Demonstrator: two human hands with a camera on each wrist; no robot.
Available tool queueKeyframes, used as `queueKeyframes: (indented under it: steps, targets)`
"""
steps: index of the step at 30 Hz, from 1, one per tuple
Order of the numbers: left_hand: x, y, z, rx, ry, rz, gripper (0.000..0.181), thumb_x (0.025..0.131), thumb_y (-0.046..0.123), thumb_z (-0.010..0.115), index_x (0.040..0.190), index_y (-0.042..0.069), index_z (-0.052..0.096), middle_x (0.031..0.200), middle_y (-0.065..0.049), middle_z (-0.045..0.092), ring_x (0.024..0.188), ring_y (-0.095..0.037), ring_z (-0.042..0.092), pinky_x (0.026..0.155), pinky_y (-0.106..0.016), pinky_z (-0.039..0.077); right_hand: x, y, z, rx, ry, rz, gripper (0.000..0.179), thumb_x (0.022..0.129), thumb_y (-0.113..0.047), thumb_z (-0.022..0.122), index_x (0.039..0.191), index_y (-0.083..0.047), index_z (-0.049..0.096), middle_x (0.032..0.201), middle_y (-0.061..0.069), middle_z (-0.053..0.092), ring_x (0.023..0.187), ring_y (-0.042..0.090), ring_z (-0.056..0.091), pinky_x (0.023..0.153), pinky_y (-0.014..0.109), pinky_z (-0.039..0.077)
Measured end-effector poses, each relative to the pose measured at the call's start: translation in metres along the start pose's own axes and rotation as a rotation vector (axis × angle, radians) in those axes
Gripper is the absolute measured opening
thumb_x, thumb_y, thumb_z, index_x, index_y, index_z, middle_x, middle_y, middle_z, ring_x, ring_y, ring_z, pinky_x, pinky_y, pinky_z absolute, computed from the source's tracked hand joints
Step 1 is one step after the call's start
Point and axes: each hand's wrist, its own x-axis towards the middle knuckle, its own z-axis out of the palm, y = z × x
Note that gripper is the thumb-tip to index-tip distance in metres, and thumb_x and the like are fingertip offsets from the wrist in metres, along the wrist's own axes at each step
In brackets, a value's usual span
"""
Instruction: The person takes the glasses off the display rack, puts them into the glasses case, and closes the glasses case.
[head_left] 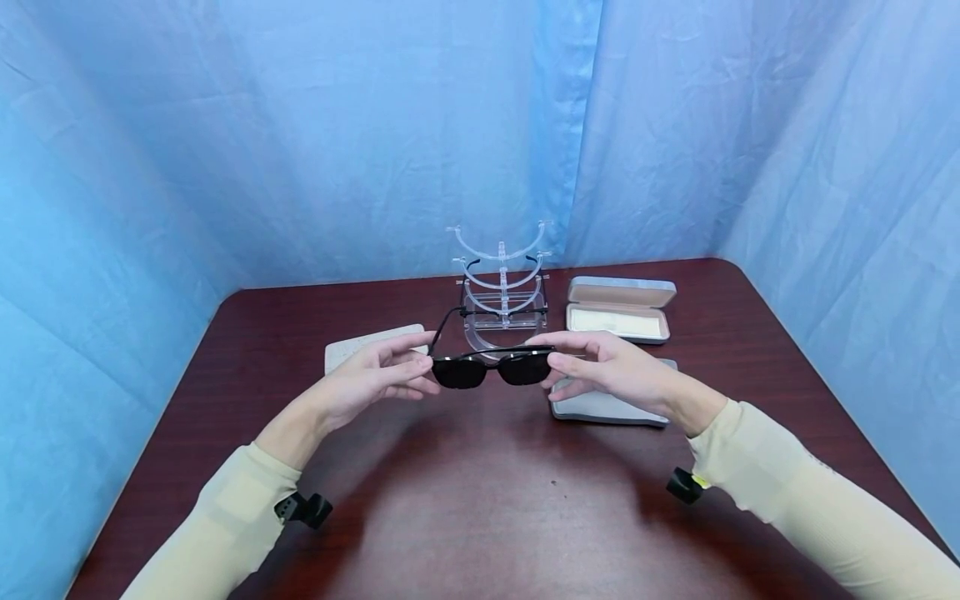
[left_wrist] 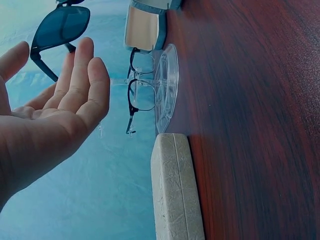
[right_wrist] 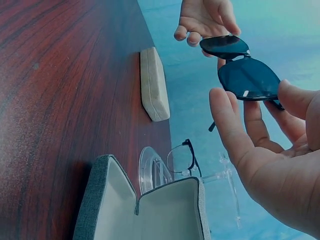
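Observation:
Black sunglasses [head_left: 459, 373] with dark lenses are held up above the table, front toward me. My left hand [head_left: 375, 371] pinches their left end between thumb and fingers. At the opposite end, my right hand [head_left: 615, 371] grips the corner by the lens, thumb in front and fingers behind, as the right wrist view also shows. One temple arm points away from me at the left; the other seems to lie folded along the top of the frame. Behind the sunglasses stands a clear display rack [head_left: 503, 293], bearing dark-framed eyeglasses [left_wrist: 132, 102] on a lower tier.
A pale, closed glasses case [left_wrist: 175, 190] lies left of the rack. To its right an open case [head_left: 622, 285] holds a light cloth [head_left: 615, 322]. A grey case [right_wrist: 95, 200], open, sits nearer, under my right hand. Blue curtains [head_left: 337, 150] surround the dark wooden table [head_left: 480, 508].

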Motion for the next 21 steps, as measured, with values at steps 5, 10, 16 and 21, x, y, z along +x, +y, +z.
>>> queueKeyframes:
  steps: [5,10,16,21]
  targets:
    - [0.0006,-0.0011,0.0005,0.001,-0.004,0.006,0.068,0.101,0.021,0.064,0.159,0.006,0.031,0.12,-0.021,0.069,0.105,-0.029,0.071,0.096,-0.039,0.056,0.0005,0.0003,0.0,0.013,0.001,0.011,0.043,0.106,-0.019,0.057,0.147,-0.01,0.053,0.136,0.018,0.06,0.113,0.042,0.061,0.095,0.058,0.052]
    - [0.0004,-0.0018,0.0016,0.005,0.0,0.002,0.07,0.1,0.022,0.066,0.159,0.007,0.031,0.117,-0.02,0.069,0.105,-0.03,0.07,0.095,-0.038,0.056,0.0016,0.0019,0.0002,0.022,-0.002,0.006,0.042,0.106,-0.018,0.057,0.147,-0.008,0.053,0.135,0.019,0.06,0.112,0.042,0.061,0.095,0.059,0.052]
    - [0.0009,-0.001,0.0033,0.023,0.004,-0.008,0.069,0.1,0.024,0.066,0.159,0.009,0.032,0.117,-0.02,0.068,0.108,-0.037,0.067,0.094,-0.037,0.057,0.0032,0.0018,0.001,0.02,0.001,0.002,0.041,0.106,-0.017,0.058,0.146,-0.008,0.054,0.136,0.018,0.059,0.109,0.037,0.063,0.094,0.057,0.053]
    - [0.0029,-0.0011,0.004,0.03,0.002,-0.001,0.067,0.101,0.025,0.065,0.158,0.01,0.034,0.115,-0.02,0.067,0.106,-0.037,0.067,0.093,-0.037,0.057,0.0041,0.0013,0.0004,0.026,0.004,0.007,0.041,0.105,-0.016,0.059,0.145,-0.007,0.054,0.135,0.018,0.059,0.109,0.041,0.061,0.095,0.058,0.053]
